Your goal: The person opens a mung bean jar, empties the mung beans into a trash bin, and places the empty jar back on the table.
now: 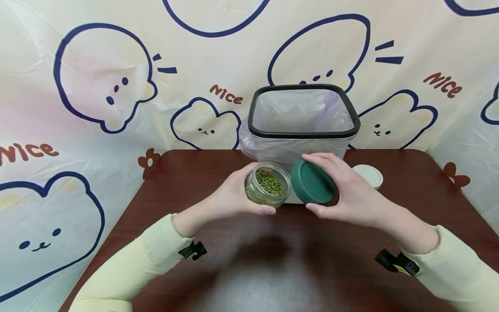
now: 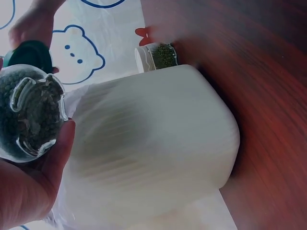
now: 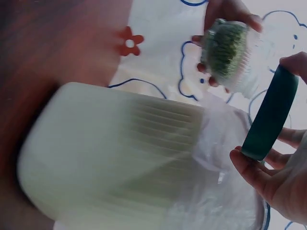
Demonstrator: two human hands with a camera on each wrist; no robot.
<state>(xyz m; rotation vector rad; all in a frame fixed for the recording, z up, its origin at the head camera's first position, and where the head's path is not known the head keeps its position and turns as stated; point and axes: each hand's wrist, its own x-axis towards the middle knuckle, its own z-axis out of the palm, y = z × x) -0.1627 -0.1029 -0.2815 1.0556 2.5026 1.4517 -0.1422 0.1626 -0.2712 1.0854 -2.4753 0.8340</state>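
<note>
A: Where do we grasp the uncapped jar?
B: At our 12 o'clock, our left hand wraps its side. We hold it firmly and level its mouth before tilting: the green beans probably roll freely.
A: And the green lid?
B: At the jar's 3 o'clock, apart from it. Our right hand grips its edge; we leave the mouth unobstructed.
A: What must we clear beyond?
B: The bagged bin, at the jar's 1 o'clock, then the white-capped jar, past the lid at 3 o'clock.
</note>
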